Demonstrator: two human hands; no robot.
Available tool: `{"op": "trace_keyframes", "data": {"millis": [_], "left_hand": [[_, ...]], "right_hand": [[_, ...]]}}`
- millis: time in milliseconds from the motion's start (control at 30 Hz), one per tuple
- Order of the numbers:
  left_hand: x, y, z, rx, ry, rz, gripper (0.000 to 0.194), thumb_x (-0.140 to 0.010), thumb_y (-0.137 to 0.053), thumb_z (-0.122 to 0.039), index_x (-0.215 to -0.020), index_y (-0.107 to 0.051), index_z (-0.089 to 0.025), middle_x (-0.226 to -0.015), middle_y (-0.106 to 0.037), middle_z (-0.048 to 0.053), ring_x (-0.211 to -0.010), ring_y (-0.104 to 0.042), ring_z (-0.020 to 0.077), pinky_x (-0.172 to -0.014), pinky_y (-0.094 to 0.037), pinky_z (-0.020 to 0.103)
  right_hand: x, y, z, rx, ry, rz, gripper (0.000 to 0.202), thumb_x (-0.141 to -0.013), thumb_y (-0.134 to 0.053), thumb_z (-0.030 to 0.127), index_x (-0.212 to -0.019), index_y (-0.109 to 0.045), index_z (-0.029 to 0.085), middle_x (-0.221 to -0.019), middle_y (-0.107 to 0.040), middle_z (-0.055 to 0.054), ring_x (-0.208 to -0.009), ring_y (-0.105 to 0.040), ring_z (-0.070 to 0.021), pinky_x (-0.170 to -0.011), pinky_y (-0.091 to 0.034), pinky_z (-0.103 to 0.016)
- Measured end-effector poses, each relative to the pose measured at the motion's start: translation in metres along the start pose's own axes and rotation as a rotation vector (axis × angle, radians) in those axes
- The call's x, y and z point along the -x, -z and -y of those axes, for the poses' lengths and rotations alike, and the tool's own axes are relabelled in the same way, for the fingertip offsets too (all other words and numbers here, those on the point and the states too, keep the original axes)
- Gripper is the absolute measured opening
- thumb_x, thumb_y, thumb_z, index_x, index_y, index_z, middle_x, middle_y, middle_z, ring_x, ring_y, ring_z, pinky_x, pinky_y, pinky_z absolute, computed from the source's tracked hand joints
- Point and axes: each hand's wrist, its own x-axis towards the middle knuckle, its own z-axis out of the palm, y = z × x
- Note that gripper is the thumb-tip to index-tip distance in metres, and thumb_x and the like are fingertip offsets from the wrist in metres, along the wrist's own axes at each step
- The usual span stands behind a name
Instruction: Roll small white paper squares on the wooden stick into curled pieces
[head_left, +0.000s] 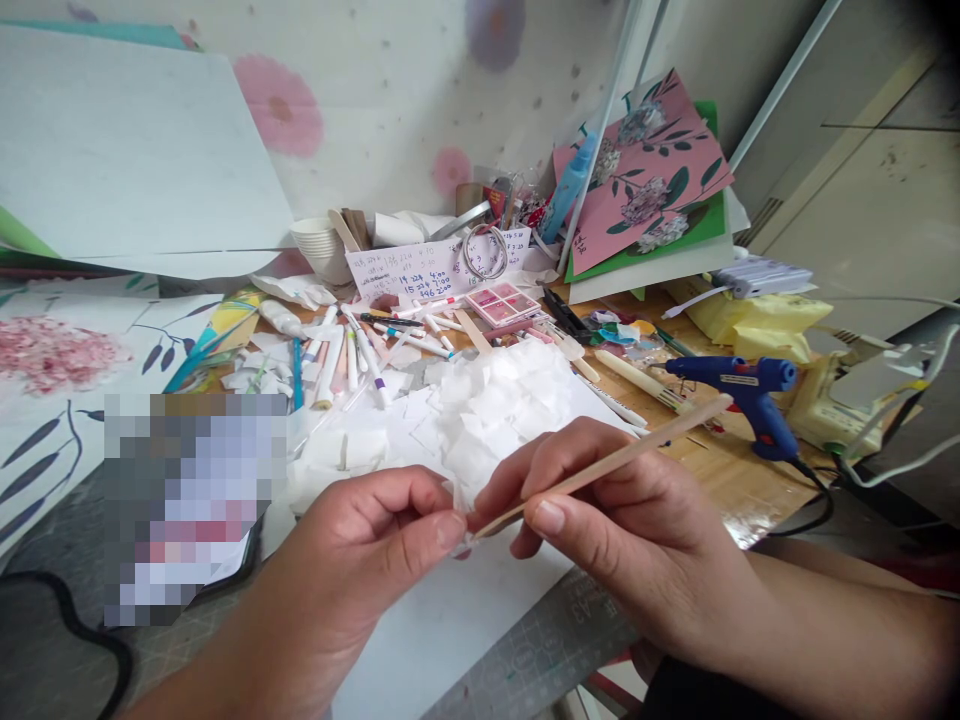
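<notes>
My right hand (600, 520) is closed around a thin, pale wooden stick (630, 447), which slants down to the left. Its lower end meets a small piece of white tissue paper (459, 495), pinched between the thumb and fingers of my left hand (382, 540). Both hands' fingertips come close together here, and part of the tissue is hidden by them. Just beyond lies a heap of cut white tissue pieces (502, 390). Below my hands is a white sheet of paper (450, 630) on a grey cutting mat (555, 640).
A blue glue gun (750, 385) with a cord stands at the right. Several markers (364, 350) and a pink palette (502, 303) lie behind the heap. A phone with a blurred screen (202, 500) is at the left, beside a flower picture (60, 360). Paper cups (320, 245) stand at the back.
</notes>
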Motion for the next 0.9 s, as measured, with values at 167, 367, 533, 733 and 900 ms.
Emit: {"op": "trace_keyframes", "data": {"millis": [167,367,533,733,900], "left_hand": [[0.0006,-0.0004,-0.0034,-0.003,-0.01,0.018,0.02,-0.082,-0.068,-0.04,-0.071,-0.066,-0.023,-0.07,-0.056,-0.002,-0.075,-0.047,0.0194,-0.069,-0.039,0.03],[0.0007,-0.0007,-0.0041,0.008,0.009,0.028,0.018,-0.082,-0.068,-0.038,-0.072,-0.066,-0.023,-0.072,-0.058,-0.002,-0.075,-0.048,0.019,-0.068,-0.039,0.029],[0.0024,-0.0003,-0.0042,0.028,0.01,0.031,0.02,-0.081,-0.069,-0.04,-0.071,-0.067,-0.023,-0.071,-0.057,-0.002,-0.075,-0.048,0.0189,-0.069,-0.039,0.029],[0.0023,-0.001,-0.0047,0.08,-0.007,0.055,0.021,-0.082,-0.07,-0.042,-0.071,-0.068,-0.024,-0.072,-0.06,-0.002,-0.076,-0.049,0.0191,-0.072,-0.039,0.03],[0.0019,-0.0002,-0.003,0.026,-0.019,0.039,0.021,-0.084,-0.069,-0.041,-0.072,-0.069,-0.024,-0.073,-0.059,-0.002,-0.076,-0.049,0.0191,-0.071,-0.038,0.031]], "right_hand": [[0.0014,0.0,0.0008,0.011,0.003,0.001,0.006,-0.097,-0.057,0.018,-0.091,-0.058,0.02,-0.092,-0.072,-0.006,-0.084,-0.07,-0.0132,-0.075,-0.059,-0.027],[0.0015,-0.0009,0.0008,-0.029,0.017,-0.004,0.007,-0.095,-0.057,0.011,-0.091,-0.059,0.018,-0.093,-0.072,-0.006,-0.082,-0.068,-0.0102,-0.074,-0.058,-0.022],[0.0007,0.0004,-0.0007,-0.042,0.025,0.005,0.008,-0.095,-0.058,0.011,-0.092,-0.06,0.018,-0.096,-0.072,-0.006,-0.082,-0.068,-0.0098,-0.074,-0.058,-0.021],[0.0009,0.0019,-0.0001,-0.06,0.029,0.001,0.007,-0.095,-0.058,0.011,-0.094,-0.06,0.017,-0.098,-0.071,-0.006,-0.083,-0.068,-0.009,-0.076,-0.059,-0.021],[0.0011,0.0009,0.002,-0.023,0.039,0.0,0.008,-0.094,-0.059,0.01,-0.093,-0.06,0.017,-0.095,-0.071,-0.005,-0.089,-0.069,-0.0114,-0.08,-0.058,-0.024]]}}
